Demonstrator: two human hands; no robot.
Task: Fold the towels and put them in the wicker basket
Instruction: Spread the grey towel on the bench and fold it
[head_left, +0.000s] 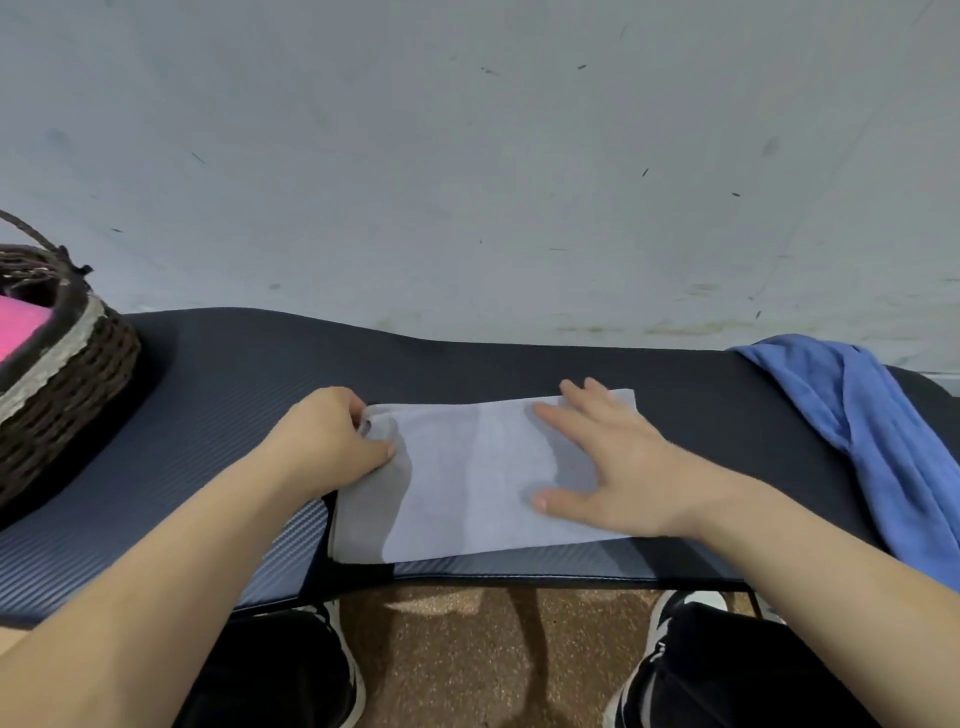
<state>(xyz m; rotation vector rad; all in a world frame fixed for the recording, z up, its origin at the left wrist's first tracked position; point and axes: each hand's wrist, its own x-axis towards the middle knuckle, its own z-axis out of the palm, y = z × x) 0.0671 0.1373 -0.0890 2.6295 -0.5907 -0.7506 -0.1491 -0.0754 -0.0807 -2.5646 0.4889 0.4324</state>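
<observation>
Pale grey towel (467, 478) lies part-folded on the dark mat (218, 405), long axis left to right. Left hand (332, 441) pinches its left end. Right hand (618, 467) presses the right end, fingers spread flat. Wicker basket (78, 374) stands far left, nearer the left hand.

Centre: grey towel (467, 483) folded flat; blue towel (878, 431) crumpled, far right; wicker basket (67, 395) far left, pink towel (18, 325) inside.
</observation>
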